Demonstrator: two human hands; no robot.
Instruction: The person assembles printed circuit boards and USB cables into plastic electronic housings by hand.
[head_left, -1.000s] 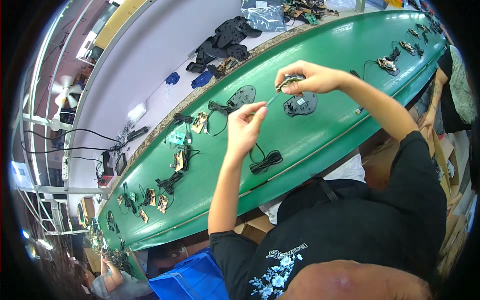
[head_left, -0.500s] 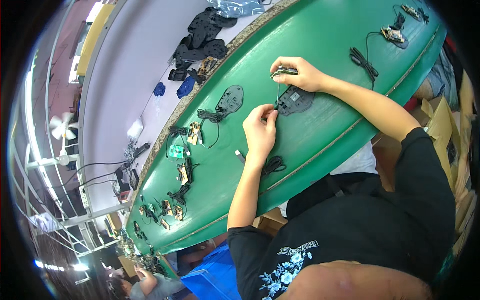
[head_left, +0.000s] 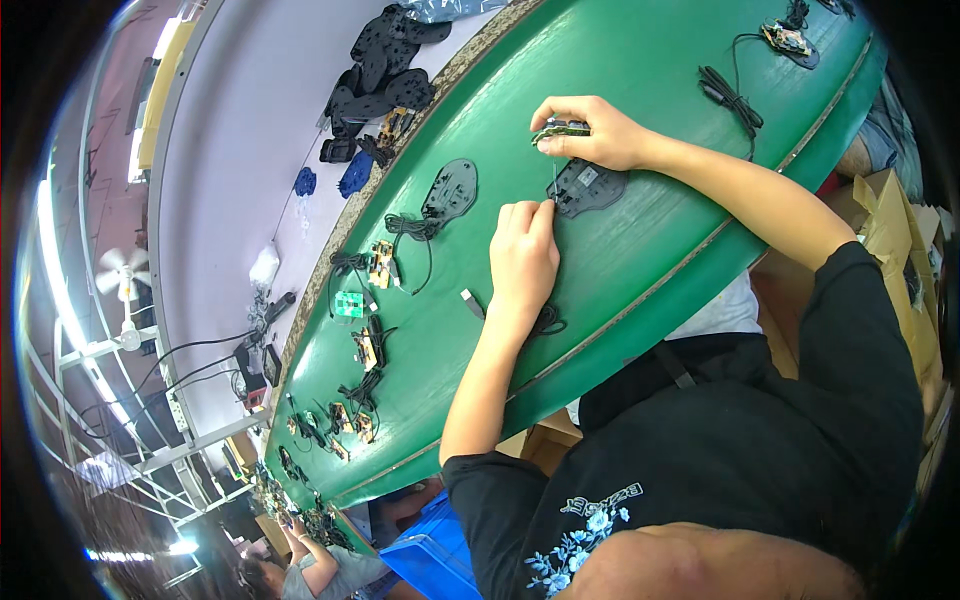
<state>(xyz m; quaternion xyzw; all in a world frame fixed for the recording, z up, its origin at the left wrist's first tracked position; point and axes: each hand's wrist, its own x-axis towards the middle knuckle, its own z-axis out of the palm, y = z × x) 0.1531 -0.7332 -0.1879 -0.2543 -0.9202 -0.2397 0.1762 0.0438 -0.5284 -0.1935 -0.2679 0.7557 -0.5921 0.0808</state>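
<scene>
My right hand [head_left: 605,138] is closed on a small green circuit board [head_left: 560,132], held above the green belt. A thin cable [head_left: 556,180] runs down from the board to my left hand [head_left: 527,245], whose fingers are pinched on it. Right beside them lies a black mouse base shell [head_left: 592,188], inner side up, partly under my right hand. Below my left forearm a coiled black cable [head_left: 547,322] rests on the belt. A plug [head_left: 470,301] sticks out on the forearm's other side.
Another black base shell [head_left: 450,190], cable bundles and small boards [head_left: 381,262] line the belt to the left. A coiled cable [head_left: 735,100] and a board on a shell [head_left: 787,40] lie to the right. Black shells [head_left: 385,70] are heaped beyond the belt's edge. A person [head_left: 320,570] sits far left.
My left hand has turned so that its knuckles face up, fingertips still close to the shell's edge. My right hand still holds the board above. The whole view has shifted slightly.
</scene>
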